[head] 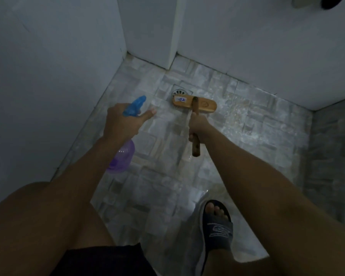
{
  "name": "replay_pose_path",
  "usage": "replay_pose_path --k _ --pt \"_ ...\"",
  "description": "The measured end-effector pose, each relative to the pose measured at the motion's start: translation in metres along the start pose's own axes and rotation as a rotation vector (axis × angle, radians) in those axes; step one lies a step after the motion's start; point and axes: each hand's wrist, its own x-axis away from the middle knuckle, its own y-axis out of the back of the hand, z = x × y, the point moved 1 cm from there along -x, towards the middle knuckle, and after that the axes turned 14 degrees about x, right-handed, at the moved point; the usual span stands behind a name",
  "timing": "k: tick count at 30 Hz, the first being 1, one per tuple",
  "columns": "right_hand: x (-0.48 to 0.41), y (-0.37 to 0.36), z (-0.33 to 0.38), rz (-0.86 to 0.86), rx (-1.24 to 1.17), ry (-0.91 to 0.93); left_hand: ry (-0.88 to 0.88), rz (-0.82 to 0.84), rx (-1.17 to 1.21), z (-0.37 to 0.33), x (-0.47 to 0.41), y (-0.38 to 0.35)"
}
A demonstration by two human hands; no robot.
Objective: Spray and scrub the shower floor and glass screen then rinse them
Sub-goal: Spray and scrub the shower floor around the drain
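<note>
Head view looks down into a narrow shower corner, dim and blue-grey. Along the left a plain wall (48, 76) runs down to meet the shower floor (157, 186) in a slanted edge, leaving little room on that side. The left hand (121, 121) is closed round the neck of a spray bottle (122, 156), fingers (147, 113) wrapped below the blue trigger head (135, 106), which points toward the far corner; the purple body hangs beneath the wrist, just above the floor and close to the left wall. Near the middle, a round drain (180, 92) sits in the mosaic tiles, not far from the back wall (267, 46). The wooden brush head (194, 104) rests on the floor, its far left end overlapping the drain's edge. The right hand (199, 126) grips the brush handle (195, 144) firmly, fingers curled fully round it, with the handle's end sticking out behind the hand. Wet, open tiles spread to the right of the brush as far as a raised tiled ledge (327, 156). At the bottom, a foot in a dark sandal (215, 228) stands on the floor.
</note>
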Motion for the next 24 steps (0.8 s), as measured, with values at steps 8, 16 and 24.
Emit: replay_pose_path --k 8,16,24 --pt "0.049 -0.031 -0.076 0.05 0.067 -0.048 -0.071 -0.003 -0.029 0.011 -0.016 -0.027" --pt "-0.009 0.012 -0.049 -0.023 0.091 -0.023 -0.349 -0.177 0.026 0.033 -0.067 -0.042" --pt "-0.076 0.06 0.04 -0.092 0.022 0.046 -0.497 -0.29 -0.009 0.06 -0.087 -0.045"
